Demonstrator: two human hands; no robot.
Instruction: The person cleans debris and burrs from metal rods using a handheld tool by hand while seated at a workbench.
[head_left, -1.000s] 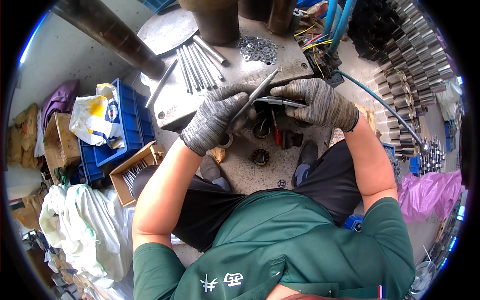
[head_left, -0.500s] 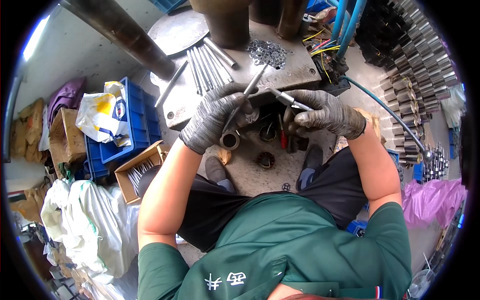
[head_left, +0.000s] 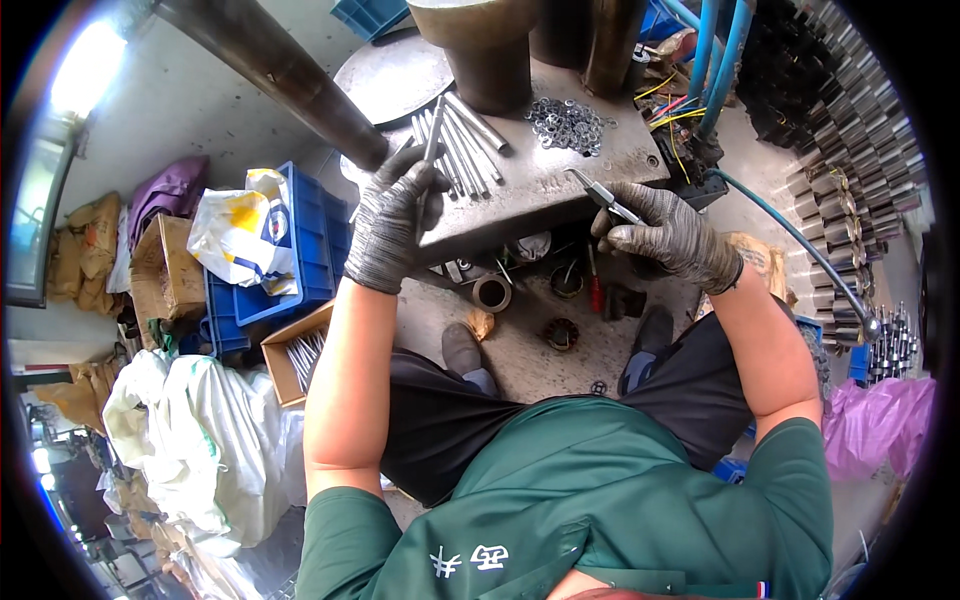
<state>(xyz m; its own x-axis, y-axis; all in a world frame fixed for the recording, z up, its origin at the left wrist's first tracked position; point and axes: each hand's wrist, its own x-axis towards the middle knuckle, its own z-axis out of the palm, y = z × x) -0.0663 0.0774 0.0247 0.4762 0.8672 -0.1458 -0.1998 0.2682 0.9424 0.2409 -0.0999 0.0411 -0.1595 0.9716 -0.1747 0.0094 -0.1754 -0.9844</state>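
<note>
My left hand (head_left: pixel 388 220), in a grey knit glove, is closed around a slim metal rod (head_left: pixel 436 128) that points up and away. It hovers by the left front edge of the metal worktable (head_left: pixel 560 185), close to several similar rods (head_left: pixel 470 155) lying side by side. My right hand (head_left: pixel 670 238), gloved too, grips metal tweezers (head_left: pixel 603 196) with a bent tip, held over the table's front edge. The tip appears to hold nothing. Beyond it lies a pile of small metal rings (head_left: pixel 568 127).
Thick steel columns (head_left: pixel 478 60) rise at the back of the table. Blue hoses (head_left: pixel 712 70) and wires run on the right, near stacked metal cylinders (head_left: pixel 835 200). Blue crates (head_left: pixel 310 245) and a carton of rods (head_left: pixel 300 352) stand left. Below the table sits a metal ring (head_left: pixel 491 293).
My left hand has moved left and up with its rod, away from the tweezers. My right hand keeps its grip on the tweezers, and the whole view has shifted slightly.
</note>
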